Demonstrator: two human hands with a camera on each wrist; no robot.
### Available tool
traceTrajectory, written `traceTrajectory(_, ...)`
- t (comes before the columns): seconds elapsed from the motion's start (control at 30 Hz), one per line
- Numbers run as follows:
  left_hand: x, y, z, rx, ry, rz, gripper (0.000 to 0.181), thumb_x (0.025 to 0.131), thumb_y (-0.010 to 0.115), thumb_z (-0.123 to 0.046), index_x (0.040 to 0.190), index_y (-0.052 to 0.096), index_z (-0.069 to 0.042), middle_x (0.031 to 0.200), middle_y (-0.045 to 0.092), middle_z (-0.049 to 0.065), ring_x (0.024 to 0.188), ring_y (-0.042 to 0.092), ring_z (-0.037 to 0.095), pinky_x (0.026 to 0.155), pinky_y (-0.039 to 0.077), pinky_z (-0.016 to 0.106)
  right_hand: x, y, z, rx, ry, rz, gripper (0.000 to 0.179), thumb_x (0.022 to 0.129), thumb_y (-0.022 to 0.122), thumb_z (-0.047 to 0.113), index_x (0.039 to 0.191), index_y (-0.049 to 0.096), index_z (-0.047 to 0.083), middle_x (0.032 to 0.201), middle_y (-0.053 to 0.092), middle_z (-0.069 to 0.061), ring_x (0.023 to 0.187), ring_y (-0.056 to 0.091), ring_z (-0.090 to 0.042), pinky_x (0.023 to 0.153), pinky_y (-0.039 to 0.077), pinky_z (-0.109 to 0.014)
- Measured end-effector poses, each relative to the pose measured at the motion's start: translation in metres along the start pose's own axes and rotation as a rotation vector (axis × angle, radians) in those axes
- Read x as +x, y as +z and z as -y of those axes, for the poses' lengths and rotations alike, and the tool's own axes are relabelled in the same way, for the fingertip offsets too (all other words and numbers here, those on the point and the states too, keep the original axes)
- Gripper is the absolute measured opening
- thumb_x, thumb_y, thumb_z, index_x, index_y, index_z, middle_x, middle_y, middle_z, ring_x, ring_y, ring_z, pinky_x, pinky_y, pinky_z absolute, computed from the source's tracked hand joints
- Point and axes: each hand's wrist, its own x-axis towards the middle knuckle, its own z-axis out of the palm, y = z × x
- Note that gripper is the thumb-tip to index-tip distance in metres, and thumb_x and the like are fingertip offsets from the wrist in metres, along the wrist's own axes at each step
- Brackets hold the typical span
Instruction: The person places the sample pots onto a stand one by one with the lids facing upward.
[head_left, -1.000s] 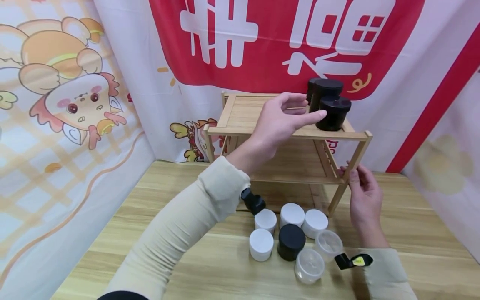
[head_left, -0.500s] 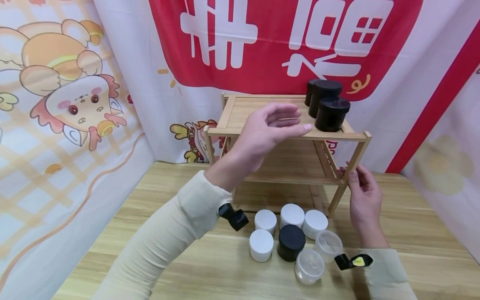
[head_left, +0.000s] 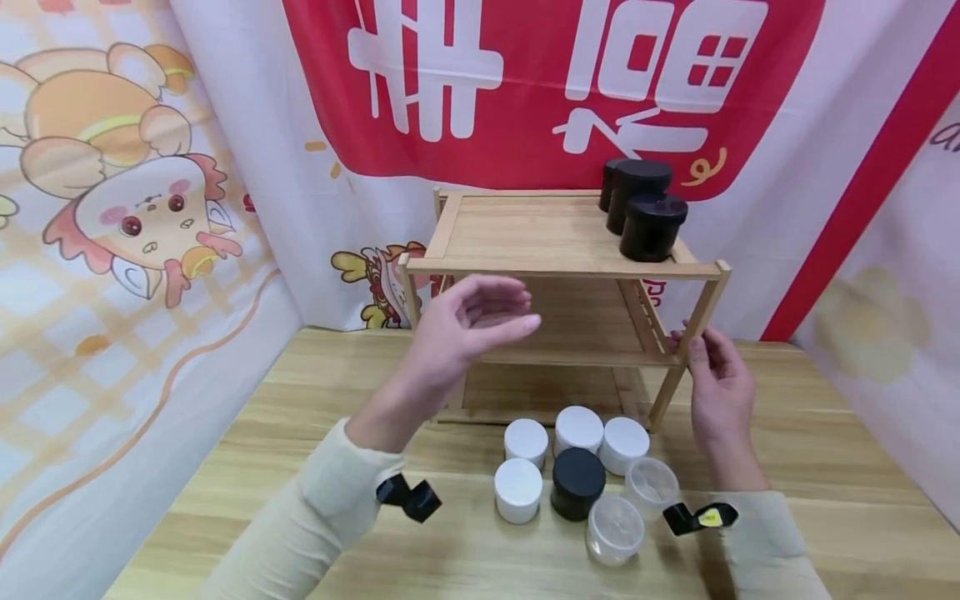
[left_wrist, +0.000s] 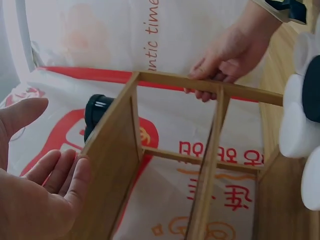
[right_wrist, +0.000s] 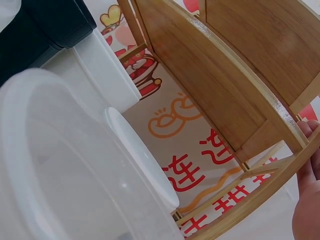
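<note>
My left hand (head_left: 468, 321) hangs in front of the wooden shelf (head_left: 525, 233), fingers loosely bent, holding nothing. My right hand (head_left: 722, 392) grips the shelf's front right post beside the middle tier; in the left wrist view its fingers curl around that frame. Three black jars (head_left: 651, 227) stand in a row along the right side of the top tier. On the table before the shelf are several white-lidded jars (head_left: 519, 490), one black jar (head_left: 578, 483) and two clear jars (head_left: 615, 529). A clear jar (right_wrist: 75, 160) fills the near left of the right wrist view.
The wooden table (head_left: 360, 508) extends left and right of the shelf. A printed curtain (head_left: 187, 108) hangs behind and along both sides. Jars crowd close to the shelf's front foot.
My left hand has drawn back from the black jars on the top tier, moving down and left. The right hand keeps its grip on the post.
</note>
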Motion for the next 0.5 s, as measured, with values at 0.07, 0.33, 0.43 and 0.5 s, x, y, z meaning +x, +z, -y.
traceTrajectory(0.07, -0.009, -0.006, 0.011, -0.001, 0.003, 0.012, 0.048, 0.093, 0.083, -0.010, 0.137, 0.064, -0.008, 0.137, 0.069, 0.010, 0.133, 0.066, 0.033, 0.114, 0.054, 0.031, 0.000, 0.000, 0.000, -0.011, 0.002, -0.001, 0.035, 0.108, 0.063, 0.019, 0.138, 0.069, 0.003, 0.113, 0.077, 0.001, 0.110, 0.074, -0.012, 0.100, 0.055, -0.013)
traceTrajectory(0.33, -0.036, -0.016, 0.057, 0.023, -0.084, 0.054, 0.051, 0.091, 0.083, -0.010, 0.138, 0.064, -0.008, 0.141, 0.066, 0.015, 0.128, 0.068, 0.027, 0.112, 0.056, 0.034, 0.000, -0.002, 0.002, -0.064, 0.038, -0.003, 0.038, 0.107, 0.063, 0.026, 0.141, 0.068, 0.008, 0.117, 0.076, 0.002, 0.116, 0.072, -0.011, 0.100, 0.055, -0.012)
traceTrajectory(0.43, -0.043, -0.017, 0.072, 0.023, -0.127, 0.059, 0.052, 0.092, 0.084, -0.011, 0.139, 0.063, -0.009, 0.141, 0.067, 0.012, 0.127, 0.068, 0.025, 0.112, 0.056, 0.034, -0.001, -0.002, 0.002, -0.077, 0.040, -0.003, 0.038, 0.108, 0.063, 0.026, 0.141, 0.068, 0.009, 0.118, 0.076, 0.001, 0.116, 0.072, -0.012, 0.100, 0.055, -0.012)
traceTrajectory(0.5, -0.047, -0.018, 0.083, 0.025, -0.148, 0.063, 0.052, 0.092, 0.084, -0.012, 0.139, 0.064, -0.009, 0.141, 0.067, 0.012, 0.127, 0.068, 0.025, 0.111, 0.056, 0.034, -0.002, -0.001, 0.003, -0.085, 0.040, -0.001, 0.038, 0.108, 0.063, 0.027, 0.141, 0.068, 0.009, 0.119, 0.076, 0.001, 0.117, 0.071, -0.012, 0.100, 0.055, -0.012)
